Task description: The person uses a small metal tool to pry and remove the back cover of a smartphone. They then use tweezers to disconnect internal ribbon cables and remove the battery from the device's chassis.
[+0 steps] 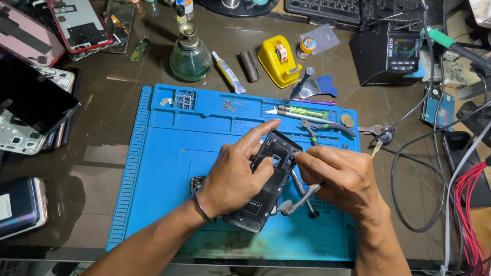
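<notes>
Two hands meet over the blue work mat [161, 166], and between them we hold a dark phone frame [265, 180], tilted, its lower end resting on the mat. Our left hand [234, 175] grasps the frame from its left side, index finger stretched along the upper edge and thumb pressed on the face. Our right hand [336, 177] is clenched around metal tweezers [302, 198], its fingertips touching the frame's upper right corner; the tweezers' free end sticks out below the palm. Just beyond the right hand lie small screwdrivers [303, 111] and pliers [325, 127] in the mat's tray. Farther beyond the left hand stands a green glass bottle [190, 58], with a yellow tape dispenser [278, 59] to its right. Well left of the left hand, opened phones [23, 109] are piled.
</notes>
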